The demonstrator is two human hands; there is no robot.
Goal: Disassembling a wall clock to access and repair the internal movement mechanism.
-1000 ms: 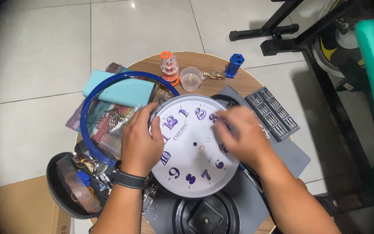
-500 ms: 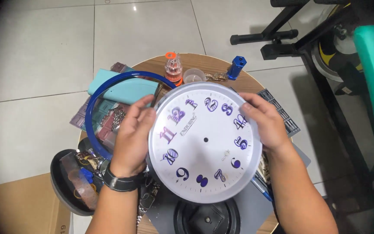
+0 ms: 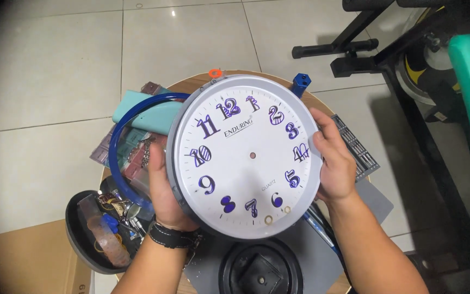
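White clock face (image 3: 246, 155), round, grey-rimmed, purple numerals, no hands fitted; a small hole shows at its centre. It is lifted clear of the round wooden table (image 3: 191, 84), tilted toward the viewer, and fills the middle of the view. Both hands carry it from opposite edges.

Left hand (image 3: 164, 188): palm under the lower left rim, fingers wrapped behind the dial and mostly hidden, thumb lying along the edge near the nine. Dark watch strap (image 3: 172, 237) on the wrist. Forearm comes up from the bottom of the view.

Right hand (image 3: 333, 160): clamped on the right rim beside the three and four, fingertips curling onto the front edge, palm behind. Forearm angled in from lower right.

Below the dial, a black round housing (image 3: 259, 269) lies on a grey mat (image 3: 373, 198). Left of the dial, a blue ring (image 3: 116, 158) rests on the table over a teal box (image 3: 137, 111). A dark keyboard-like panel (image 3: 357, 147) shows just past the right hand. A blue cap-shaped piece (image 3: 301, 83) and an orange bit (image 3: 215, 72) peek over the top rim.
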